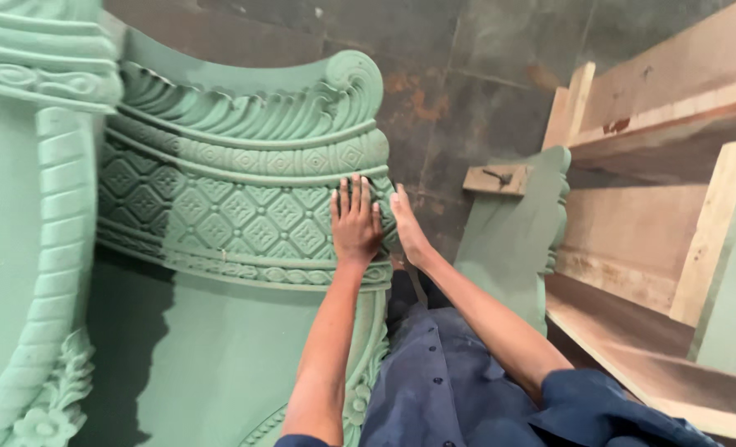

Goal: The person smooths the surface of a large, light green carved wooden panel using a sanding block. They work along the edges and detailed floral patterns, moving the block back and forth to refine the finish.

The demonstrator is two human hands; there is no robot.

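A large green carved panel (235, 207) fills the left and middle of the head view, with a diamond lattice band, fluted scrolls above and a plain lower field. My left hand (355, 222) lies flat on the right end of the lattice band, fingers together and pointing up. My right hand (407, 228) presses edge-on against the panel's right side edge, just beside the left hand. Neither hand holds anything. Both forearms reach up from dark blue sleeves at the bottom.
A second green carved piece (28, 248) stands at the far left. A narrower green board (517, 232) leans right of my arms. Bare wooden frames and boards (657, 165) occupy the right. Dark stained floor (459, 74) shows at the top.
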